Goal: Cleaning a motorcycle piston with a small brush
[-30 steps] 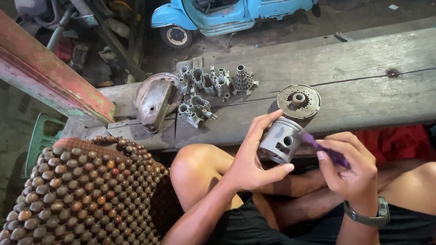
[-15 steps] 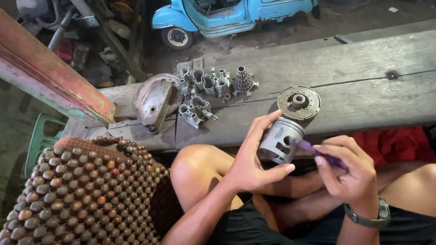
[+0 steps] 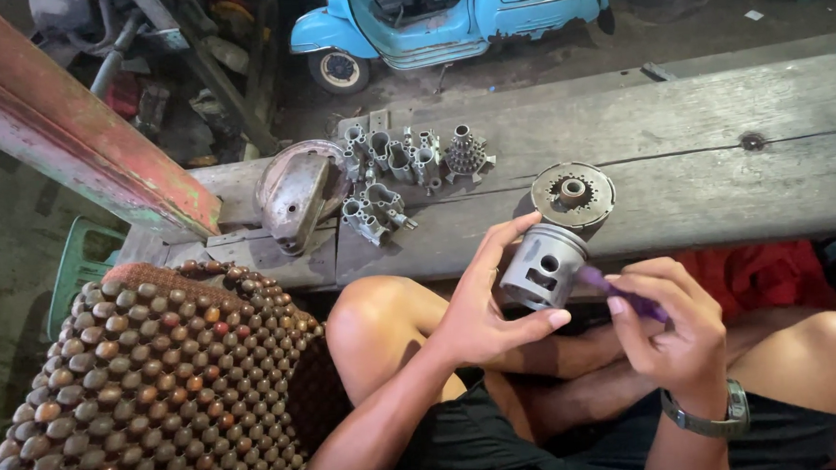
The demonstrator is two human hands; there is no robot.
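My left hand [image 3: 486,303] holds a grey metal piston [image 3: 543,266] over my lap, thumb under it and fingers behind. My right hand [image 3: 672,322], with a watch on its wrist, grips a thin purple tool [image 3: 600,281] whose tip touches the piston's right side. I sit cross-legged behind a worn wooden plank bench [image 3: 682,173].
On the bench lie a round toothed metal disc [image 3: 573,193], a cluster of small grey engine parts [image 3: 400,169] and a rounded metal cover [image 3: 294,196]. A wooden-bead seat mat [image 3: 150,392] is at lower left. A blue scooter [image 3: 454,14] stands beyond. A red beam [image 3: 69,129] slants at left.
Both hands and the piston stay almost in place; the purple tool's tip shifts slightly against the piston.
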